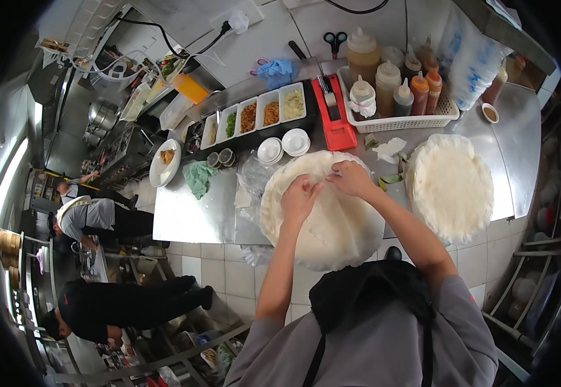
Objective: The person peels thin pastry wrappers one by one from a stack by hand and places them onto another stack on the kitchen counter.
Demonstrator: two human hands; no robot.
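Observation:
A large round stack of thin pale sheets [338, 227], perhaps wrappers, lies at the counter's front edge before me. Both hands are at its far part. My left hand [301, 197] has its fingers bent, with the tips at the sheet's surface. My right hand [351, 178] pinches a bit of the top sheet near its far edge, fingertips close to those of the left. A second round stack of pale sheets [450, 188] sits to the right. Clear plastic film [257, 175] shows beside the near stack on its left.
Beyond the stacks stand a red tape sealer [334, 121], a white basket [406, 124] of squeeze bottles, small white dishes [295, 141] and trays of chopped toppings [271, 113]. A green cloth [199, 178] and an oval plate [165, 169] are at the left. Several people work in the kitchen leftward.

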